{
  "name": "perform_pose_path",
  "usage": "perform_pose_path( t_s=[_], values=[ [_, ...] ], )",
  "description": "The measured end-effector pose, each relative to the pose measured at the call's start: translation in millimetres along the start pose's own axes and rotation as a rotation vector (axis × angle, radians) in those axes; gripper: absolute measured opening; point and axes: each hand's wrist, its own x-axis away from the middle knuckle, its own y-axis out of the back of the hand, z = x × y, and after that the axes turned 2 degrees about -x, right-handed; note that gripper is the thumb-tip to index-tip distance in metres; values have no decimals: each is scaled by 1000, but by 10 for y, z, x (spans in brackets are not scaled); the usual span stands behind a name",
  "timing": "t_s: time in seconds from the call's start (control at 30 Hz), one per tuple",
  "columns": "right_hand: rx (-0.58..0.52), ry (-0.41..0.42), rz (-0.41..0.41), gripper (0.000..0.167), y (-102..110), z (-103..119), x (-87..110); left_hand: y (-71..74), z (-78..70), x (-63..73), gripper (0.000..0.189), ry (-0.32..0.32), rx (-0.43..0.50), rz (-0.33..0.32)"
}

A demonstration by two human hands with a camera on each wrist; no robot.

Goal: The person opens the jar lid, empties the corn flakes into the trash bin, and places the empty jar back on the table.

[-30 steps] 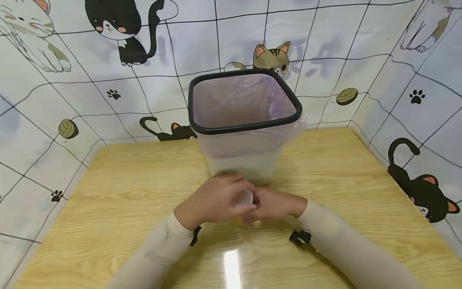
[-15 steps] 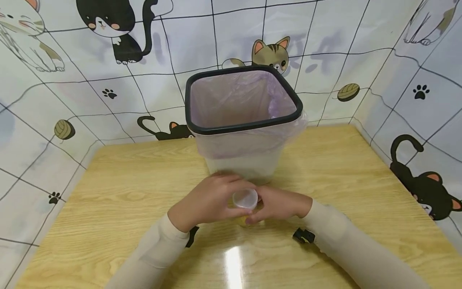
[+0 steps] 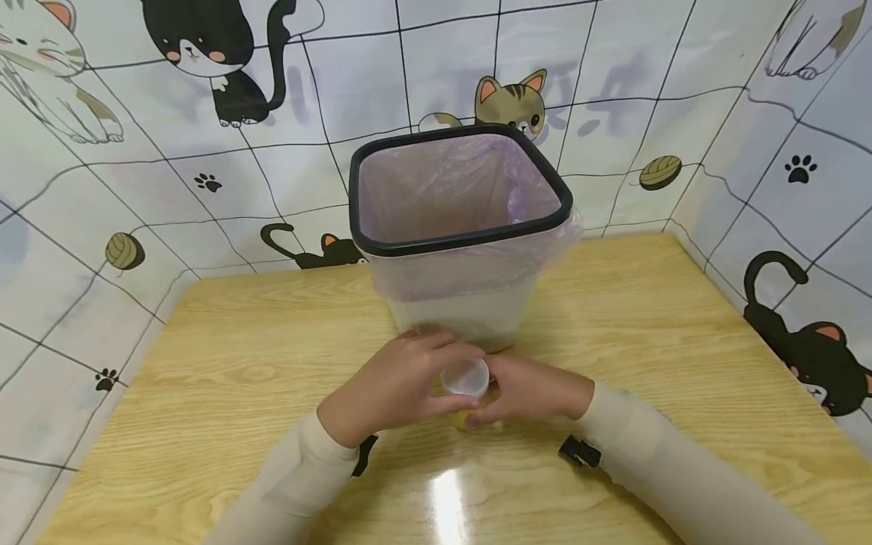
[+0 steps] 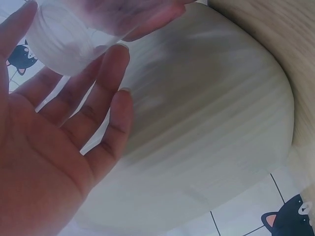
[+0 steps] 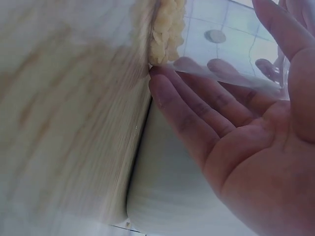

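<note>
On the worktop (image 3: 272, 341), just in front of the bin (image 3: 456, 299), stands a clear jar (image 3: 460, 419), upright, pale yellow pieces (image 5: 167, 34) at its base. Left hand (image 3: 409, 382) is curled round the lid (image 3: 465, 376), right hand (image 3: 534, 386) round the body. I judge it light, probably thin plastic: smooth, a little slippery, liable to dent if squeezed hard. Best hold: low, around the filled part; lid by its rim.

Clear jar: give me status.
Left hand round top of clear jar; right hand round its body. Pale contents at base. Bin close behind, apparently not blocking.
</note>
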Motion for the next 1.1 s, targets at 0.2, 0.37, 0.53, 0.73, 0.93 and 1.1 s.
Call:
perform_pose_path(
  t_s=[0.2, 0.37, 0.53, 0.73, 0.93, 1.1],
  values=[
    [3, 28, -17, 47, -60, -31, -6, -31, -20, 48, 50, 40, -12, 8],
    [27, 35, -31, 44, -93, -30, -22, -38, -20, 76, 50, 55, -36, 10],
    [-9, 3, -29, 46, -85, -13, -16, -40, -25, 72, 52, 55, -50, 8],
    [10, -2, -42, 47, -65, -10, -3, -48, -35, 56, 53, 51, -66, -10],
    [44, 15, -60, 47, -72, 5, 9, -54, -46, 50, 53, 65, -77, -8],
    [74, 22, -72, 47, -76, 20, 14, -35, -61, 33, 52, 77, -74, -8]
  ],
)
